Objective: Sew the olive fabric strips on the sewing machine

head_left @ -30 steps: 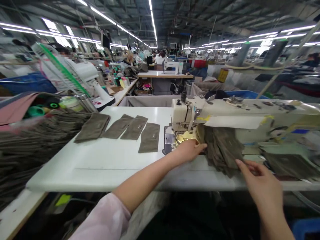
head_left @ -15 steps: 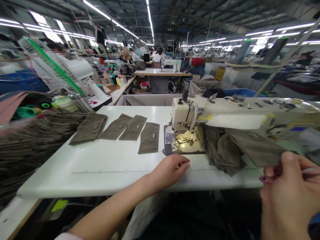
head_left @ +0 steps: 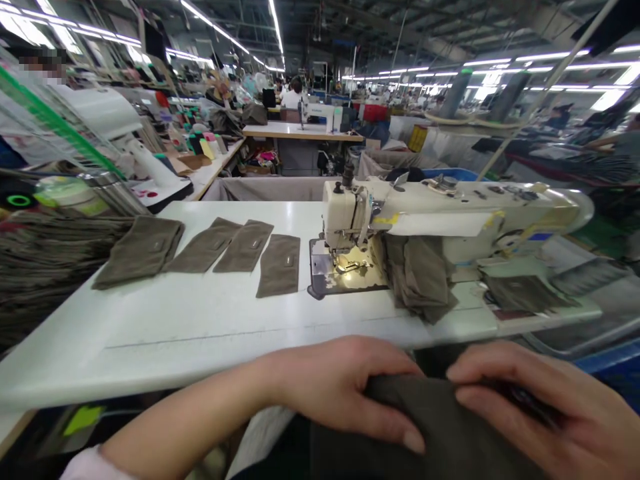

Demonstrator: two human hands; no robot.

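Note:
A dark olive fabric piece [head_left: 400, 427] is held low at the table's front edge, close to my body. My left hand [head_left: 345, 387] grips its left side, thumb on top and fingers behind. At the piece's upper right edge, my right hand [head_left: 540, 400] pinches the cloth between thumb and forefinger. Something small and dark shows inside that palm; I cannot make out what. Beyond the hands stands the sewing machine [head_left: 350, 213], its needle area lit. A heap of olive pieces [head_left: 420, 273] lies under its arm.
Several olive pieces with small labels, one a fabric panel [head_left: 283, 263], lie in a row on the white table [head_left: 175, 313]. A tall fabric stack [head_left: 45, 273] is at the left. More folded fabric [head_left: 525, 293] lies right of the machine. A person [head_left: 293, 93] sits farther back.
My right hand brought a fabric piece from beside the machine down to the front edge. My left hand moved off the tabletop and took hold of it. The view turned slightly right.

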